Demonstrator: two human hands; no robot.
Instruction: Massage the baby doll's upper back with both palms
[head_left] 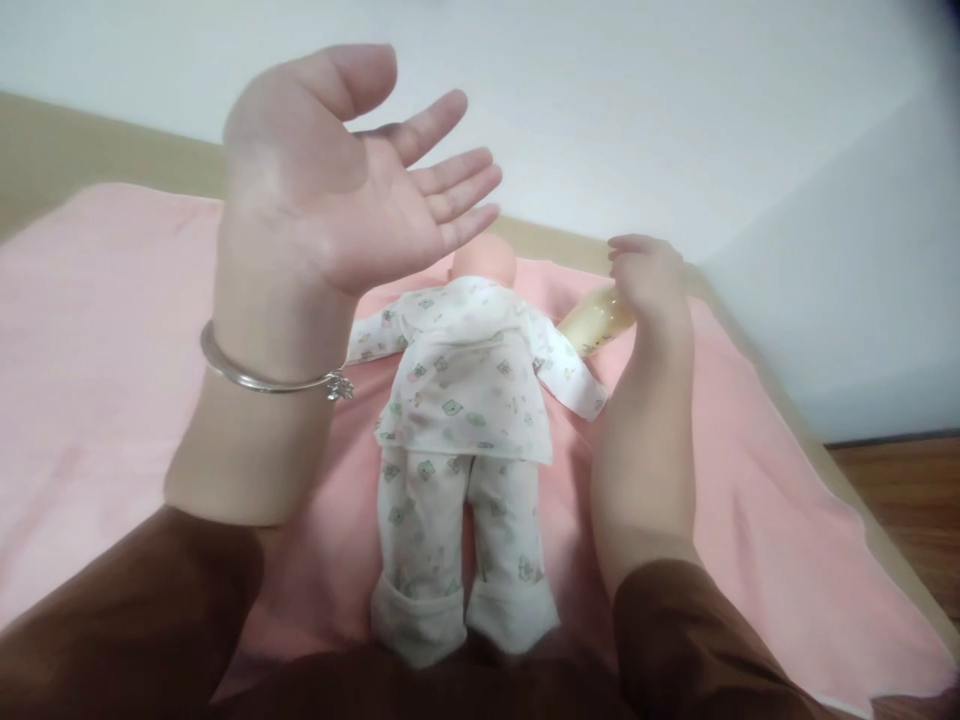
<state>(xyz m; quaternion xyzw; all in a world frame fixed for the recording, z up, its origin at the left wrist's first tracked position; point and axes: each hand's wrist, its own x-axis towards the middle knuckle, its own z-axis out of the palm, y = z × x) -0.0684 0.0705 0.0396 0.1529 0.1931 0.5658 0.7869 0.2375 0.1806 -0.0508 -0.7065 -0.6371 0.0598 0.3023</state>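
Note:
My left hand [337, 190] is raised above the pink blanket, palm turned up and fingers spread, with nothing in it. A silver bangle [262, 383] circles that wrist. At the right, my right hand [651, 275] has its fingers curled at the upper end of a bottle [598, 320] of pale yellow liquid, which looks like a baby's feeding bottle. This hand covers the bottle's far end. Between my forearms a baby doll [465, 380] lies on its back, in a white patterned top and trousers. My left hand partly hides its head.
The pink blanket [97, 400] covers a pale bed or table top, whose beige edge [112, 130] shows along the back. A white wall [600, 120] rises behind it. Brown wooden flooring [907, 510] is visible at the right.

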